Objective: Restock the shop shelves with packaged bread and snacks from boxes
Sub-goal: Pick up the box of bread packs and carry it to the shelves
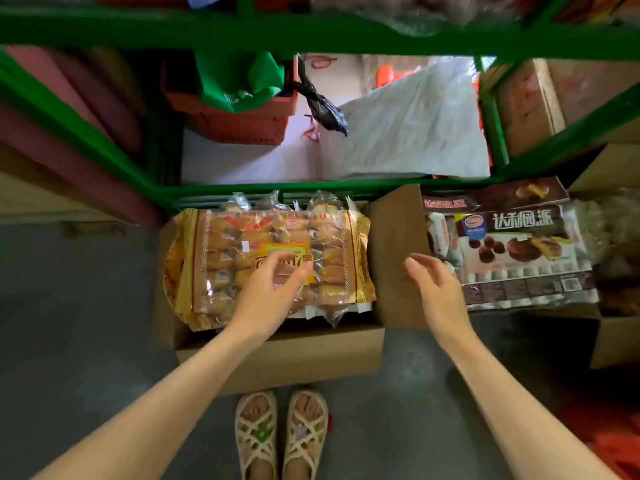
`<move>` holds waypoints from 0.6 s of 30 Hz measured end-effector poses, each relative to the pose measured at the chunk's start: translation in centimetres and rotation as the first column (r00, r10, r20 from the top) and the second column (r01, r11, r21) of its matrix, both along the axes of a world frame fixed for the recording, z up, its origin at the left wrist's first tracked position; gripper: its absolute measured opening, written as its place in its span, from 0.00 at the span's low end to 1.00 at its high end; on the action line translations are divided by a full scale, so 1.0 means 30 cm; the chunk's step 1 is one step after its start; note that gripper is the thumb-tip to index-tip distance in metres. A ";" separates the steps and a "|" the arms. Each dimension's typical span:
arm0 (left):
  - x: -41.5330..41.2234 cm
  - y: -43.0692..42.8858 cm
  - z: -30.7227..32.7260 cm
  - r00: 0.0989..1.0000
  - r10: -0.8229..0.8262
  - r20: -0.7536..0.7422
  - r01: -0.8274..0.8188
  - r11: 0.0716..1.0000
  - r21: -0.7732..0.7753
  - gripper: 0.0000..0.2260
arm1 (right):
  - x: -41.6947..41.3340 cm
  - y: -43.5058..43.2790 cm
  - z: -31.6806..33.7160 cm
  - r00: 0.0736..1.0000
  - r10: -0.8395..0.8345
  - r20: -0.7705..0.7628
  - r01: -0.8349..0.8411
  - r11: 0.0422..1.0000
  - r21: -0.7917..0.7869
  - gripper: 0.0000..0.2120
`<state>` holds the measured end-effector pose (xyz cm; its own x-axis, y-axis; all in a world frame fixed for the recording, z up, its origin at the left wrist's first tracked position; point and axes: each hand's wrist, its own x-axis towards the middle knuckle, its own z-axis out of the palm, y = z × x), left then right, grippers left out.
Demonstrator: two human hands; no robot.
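Below the green shelf frame (pixel 311 29), as the head view shows it, an open cardboard box (pixel 287 355) stands on the grey floor (pixel 69 306), and a large clear pack of bread (pixel 221 244) lies flat on top of its contents. More wrapped rolls show behind that pack, at the far edge of the box.

The left hand (pixel 273 289) is over the middle of the pack, by its yellow label, with fingers and thumb curved and parted. They have not closed on anything, and whether the fingertips touch the film cannot be told. The right hand (pixel 433 285) hangs loosely spread beside the raised box flap (pixel 391 237) and holds nothing. To its right, a dark pack of chocolate pies (pixel 512 251) lies on a second box.

The bread pack looks light for its size but floppy: many small, separately wrapped rolls in thin, glossy film. Lifted from the middle with one hand it would probably sag, and the film could slip or the rolls could be squashed. A safer hold seems to be both hands at the two short ends, where the printed borders and sealed edges give firmer material to pinch. Gentle pressure should do, since the rolls are soft.
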<state>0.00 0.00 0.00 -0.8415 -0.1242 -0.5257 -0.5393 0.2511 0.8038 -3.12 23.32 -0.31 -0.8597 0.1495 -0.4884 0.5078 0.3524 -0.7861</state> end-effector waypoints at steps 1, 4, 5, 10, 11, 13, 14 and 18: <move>-0.005 0.004 -0.008 1.000 -0.005 0.014 0.005 1.000 0.002 0.15 | -0.005 -0.001 -0.008 1.000 -0.001 -0.001 0.001 1.000 0.001 0.13; -0.019 0.012 -0.091 0.998 -0.009 0.058 0.008 1.000 0.017 0.15 | -0.018 0.027 -0.096 1.000 -0.008 0.011 0.007 0.999 0.046 0.16; -0.023 0.018 -0.113 0.998 -0.011 0.062 0.009 1.000 0.023 0.15 | -0.022 0.033 -0.120 1.000 -0.013 0.012 0.013 0.998 0.063 0.17; -0.045 0.029 -0.198 0.998 -0.004 0.059 0.005 1.000 -0.001 0.13 | -0.043 0.066 -0.232 0.999 -0.027 0.045 0.021 0.992 0.125 0.24; -0.048 0.029 -0.207 0.998 -0.006 0.058 0.007 1.000 -0.013 0.13 | -0.045 0.071 -0.247 0.998 -0.028 0.058 0.020 0.991 0.133 0.26; -0.056 0.027 -0.223 0.998 -0.006 0.063 0.007 1.000 -0.026 0.12 | -0.053 0.076 -0.267 0.995 -0.036 0.089 0.021 0.986 0.163 0.28; -0.059 0.024 -0.231 0.998 -0.004 0.065 0.005 1.000 -0.025 0.12 | -0.059 0.078 -0.270 0.994 -0.045 0.101 0.027 0.985 0.168 0.29; -0.065 0.009 -0.251 0.998 0.013 0.068 -0.011 0.999 -0.038 0.12 | -0.078 0.076 -0.271 0.992 -0.059 0.116 0.041 0.987 0.153 0.33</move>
